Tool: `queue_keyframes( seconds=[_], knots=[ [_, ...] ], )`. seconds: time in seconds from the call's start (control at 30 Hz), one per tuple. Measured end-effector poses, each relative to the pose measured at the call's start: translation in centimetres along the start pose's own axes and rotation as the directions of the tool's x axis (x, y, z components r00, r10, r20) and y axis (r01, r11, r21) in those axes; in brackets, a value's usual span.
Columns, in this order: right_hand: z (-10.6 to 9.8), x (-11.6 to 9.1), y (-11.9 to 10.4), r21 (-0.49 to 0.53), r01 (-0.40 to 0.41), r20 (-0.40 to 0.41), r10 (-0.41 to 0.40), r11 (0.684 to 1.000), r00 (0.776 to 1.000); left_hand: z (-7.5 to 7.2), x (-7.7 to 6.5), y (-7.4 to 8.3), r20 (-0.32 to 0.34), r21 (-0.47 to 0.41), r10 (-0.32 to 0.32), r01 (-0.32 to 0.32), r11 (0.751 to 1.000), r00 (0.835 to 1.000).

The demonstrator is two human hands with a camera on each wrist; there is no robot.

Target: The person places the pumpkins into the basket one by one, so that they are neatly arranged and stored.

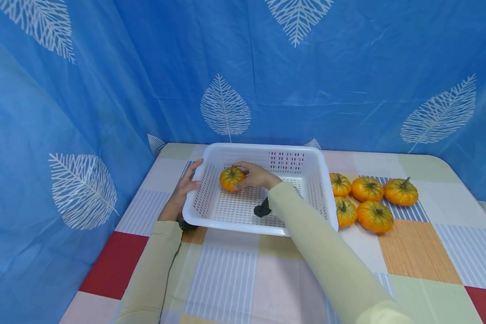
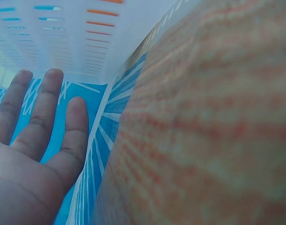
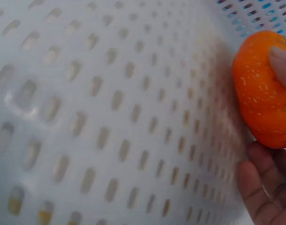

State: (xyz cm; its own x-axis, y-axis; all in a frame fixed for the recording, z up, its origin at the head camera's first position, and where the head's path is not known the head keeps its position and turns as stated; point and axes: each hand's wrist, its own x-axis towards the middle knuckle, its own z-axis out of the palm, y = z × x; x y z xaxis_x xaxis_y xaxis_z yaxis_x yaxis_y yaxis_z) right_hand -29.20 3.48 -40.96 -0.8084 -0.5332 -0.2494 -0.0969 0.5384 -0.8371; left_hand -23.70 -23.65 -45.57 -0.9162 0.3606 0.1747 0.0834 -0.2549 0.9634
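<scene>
One orange pumpkin (image 1: 227, 180) is inside the white basket (image 1: 243, 228), gripped in my right hand (image 1: 254, 175). My left hand (image 1: 184, 188), fingers extended, touches the basket's left rim. Five more pumpkins (image 1: 366, 189) sit rightward on the table (image 1: 227, 279).

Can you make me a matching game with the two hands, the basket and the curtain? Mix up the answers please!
1. Left hand
2. Right hand
3. Basket
4. Curtain

A. mostly blue
B. holding a pumpkin
C. white and full of holes
D. at the basket's left rim

Right pairs: 1-D, 2-B, 3-C, 4-A
</scene>
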Motion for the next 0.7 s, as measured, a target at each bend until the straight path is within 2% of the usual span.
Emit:
queue_keyframes(
  seconds=[0.33,0.7],
  knots=[
    [0.15,0.22,0.24,-0.008,-0.036,-0.041,0.035,0.999,0.999,-0.12,0.1,-0.08,0.02,-0.004,0.002,-0.002,1.0,1.0],
    [-0.25,-0.03,0.1,-0.006,-0.046,-0.001,0.046,0.999,0.999,0.14,-0.11,0.04,-0.001,-0.01,-0.034,0.034,0.999,0.999]
  ],
)
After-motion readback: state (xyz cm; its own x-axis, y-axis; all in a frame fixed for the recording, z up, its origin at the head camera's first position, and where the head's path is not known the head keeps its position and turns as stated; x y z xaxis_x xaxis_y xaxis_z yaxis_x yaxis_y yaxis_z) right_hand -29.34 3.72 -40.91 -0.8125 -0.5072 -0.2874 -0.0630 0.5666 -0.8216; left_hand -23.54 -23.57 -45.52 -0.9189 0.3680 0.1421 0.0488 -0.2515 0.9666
